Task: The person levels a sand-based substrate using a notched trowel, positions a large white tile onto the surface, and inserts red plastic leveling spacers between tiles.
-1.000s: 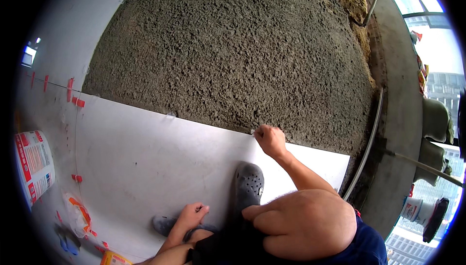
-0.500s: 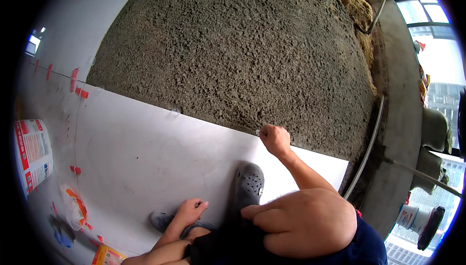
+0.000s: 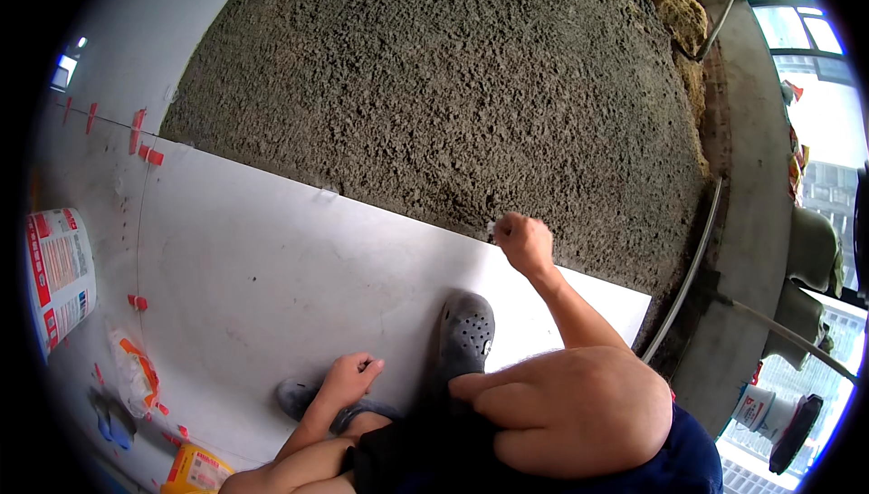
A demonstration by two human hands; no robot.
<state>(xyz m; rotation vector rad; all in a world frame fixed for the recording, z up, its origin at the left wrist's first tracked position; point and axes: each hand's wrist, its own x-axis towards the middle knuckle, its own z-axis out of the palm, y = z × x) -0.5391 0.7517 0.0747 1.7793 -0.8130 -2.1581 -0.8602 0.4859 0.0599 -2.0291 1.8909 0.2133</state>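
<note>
My right hand (image 3: 527,245) is closed in a pinch at the far edge of the large white tile (image 3: 272,286). A small whitish, translucent piece (image 3: 493,228) pokes out from its fingertips, beside the grey mortar bed (image 3: 434,105). Another small translucent tab (image 3: 327,193) stands at the same tile edge, further left. My left hand (image 3: 351,380) hangs over the tile near my left shoe, its fingers curled; whatever they may hold is hidden.
A white bucket (image 3: 63,268), a plastic bag (image 3: 134,376) and a yellow container (image 3: 196,470) stand at left. Red clips (image 3: 151,155) mark the tile joints. My grey clog (image 3: 467,331) rests on the tile. A hose (image 3: 685,268) runs along the right.
My right hand has moved slightly up and right, tilting over the mortar edge with the small piece. My left hand has risen a little. The view has shifted slightly.
</note>
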